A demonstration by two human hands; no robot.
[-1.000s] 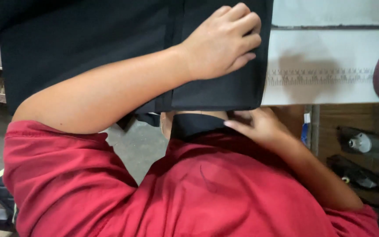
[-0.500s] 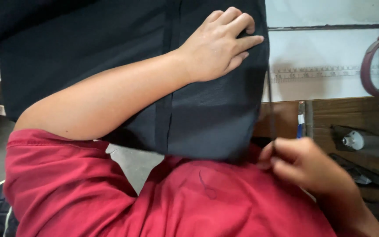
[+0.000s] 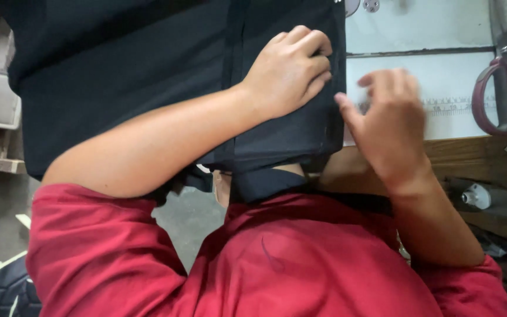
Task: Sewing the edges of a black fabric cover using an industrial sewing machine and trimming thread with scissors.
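Hands (image 3: 289,73) on folded black fabric (image 3: 148,76)

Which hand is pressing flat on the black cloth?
The left hand. It lies on top of the black cloth with its fingers curled down on it. The right hand is raised beside the cloth's edge, fingers spread.

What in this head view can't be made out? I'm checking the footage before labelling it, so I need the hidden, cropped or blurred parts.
- Black fabric: top and left cut off by the frame; its full shape is unknown.
- Table: mostly covered by the fabric.
- Left hand: its palm lies on the fabric, so it is unseen.
- Right hand: fingers motion-blurred; contact with the fabric's edge unclear.
- Scissors: blades cut off by the top edge.
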